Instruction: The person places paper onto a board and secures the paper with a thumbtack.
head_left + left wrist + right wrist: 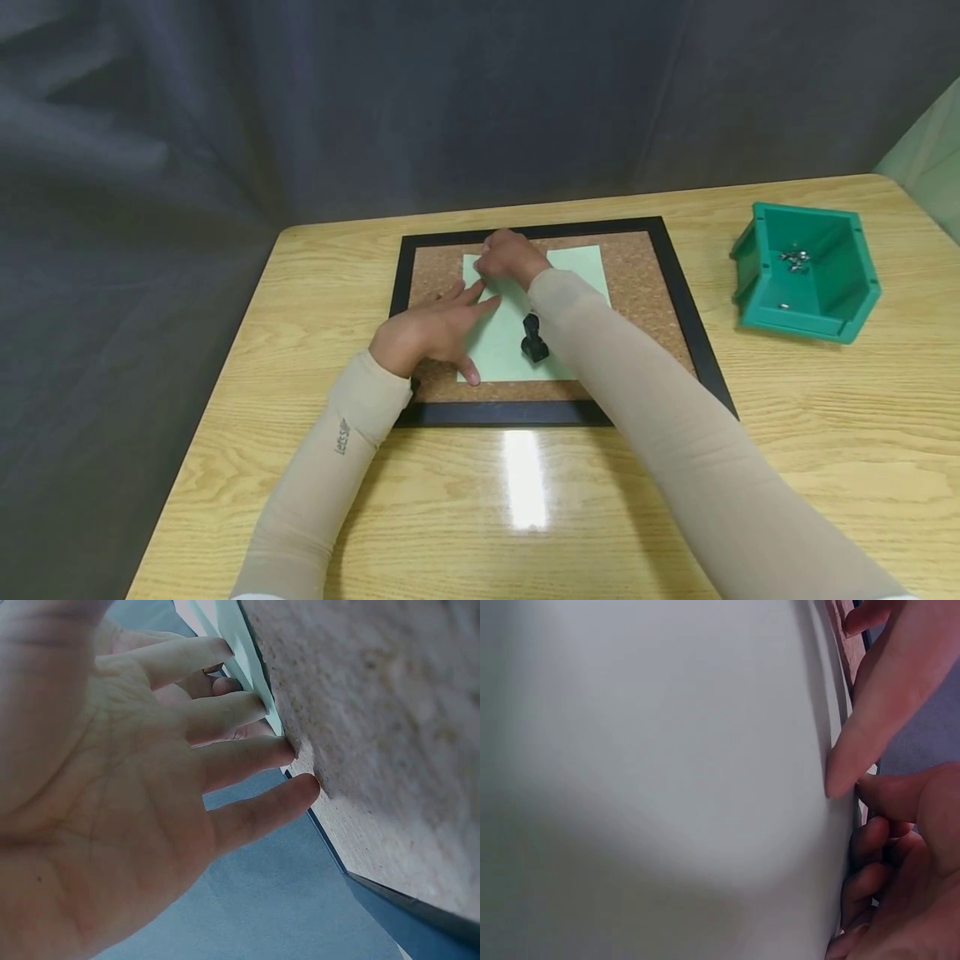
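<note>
A light green sheet of paper (498,354) lies on a cork board (637,283) with a black frame. My left hand (435,329) is spread over the board's left part, its fingertips touching the paper's left side and the cork. My right hand (510,256) is curled at the paper's upper left corner. Its thumb and fingers (892,796) pinch at the sheet's edge, where a small shiny pin (214,670) shows faintly between them. Most of that pin is hidden. In the right wrist view, a left fingertip (840,776) presses the paper close to the right thumb.
To the right stands a green plastic bin (802,321) with several small silvery pins (795,260) inside. The wooden table (465,508) ends at a dark curtain (480,100) behind and to the left. A black device (534,342) sits under the right wrist.
</note>
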Demonstrator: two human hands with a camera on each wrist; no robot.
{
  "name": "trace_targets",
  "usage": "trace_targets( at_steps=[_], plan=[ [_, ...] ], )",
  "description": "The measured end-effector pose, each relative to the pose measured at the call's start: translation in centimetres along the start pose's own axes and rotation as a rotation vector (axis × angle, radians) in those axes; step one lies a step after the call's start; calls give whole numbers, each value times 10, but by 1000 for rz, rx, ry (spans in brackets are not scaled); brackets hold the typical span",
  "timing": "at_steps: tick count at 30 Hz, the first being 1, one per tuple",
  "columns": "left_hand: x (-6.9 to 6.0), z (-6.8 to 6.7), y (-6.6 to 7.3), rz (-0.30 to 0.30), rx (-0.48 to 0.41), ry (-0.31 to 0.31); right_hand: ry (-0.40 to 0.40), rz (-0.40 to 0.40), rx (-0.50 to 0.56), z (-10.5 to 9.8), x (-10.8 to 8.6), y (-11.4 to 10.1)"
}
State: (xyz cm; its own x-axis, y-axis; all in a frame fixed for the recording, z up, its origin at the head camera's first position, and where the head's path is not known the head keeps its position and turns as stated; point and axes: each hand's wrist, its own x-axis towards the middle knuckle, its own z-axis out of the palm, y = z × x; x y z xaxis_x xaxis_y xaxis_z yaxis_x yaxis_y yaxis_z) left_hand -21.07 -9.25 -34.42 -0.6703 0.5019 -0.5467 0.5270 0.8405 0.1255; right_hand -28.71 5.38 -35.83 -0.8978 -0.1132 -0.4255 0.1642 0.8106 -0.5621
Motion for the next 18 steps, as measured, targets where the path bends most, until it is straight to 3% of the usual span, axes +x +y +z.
trace_targets(
  at_steps=[8,18],
  plan=[
    [-1,0,-1,-4,-2,-6,19,-13,-46,1,-2,0],
    [-3,-1,-3,-11,-12,-4,-8,-135,-75,4,2,4]
  ],
)
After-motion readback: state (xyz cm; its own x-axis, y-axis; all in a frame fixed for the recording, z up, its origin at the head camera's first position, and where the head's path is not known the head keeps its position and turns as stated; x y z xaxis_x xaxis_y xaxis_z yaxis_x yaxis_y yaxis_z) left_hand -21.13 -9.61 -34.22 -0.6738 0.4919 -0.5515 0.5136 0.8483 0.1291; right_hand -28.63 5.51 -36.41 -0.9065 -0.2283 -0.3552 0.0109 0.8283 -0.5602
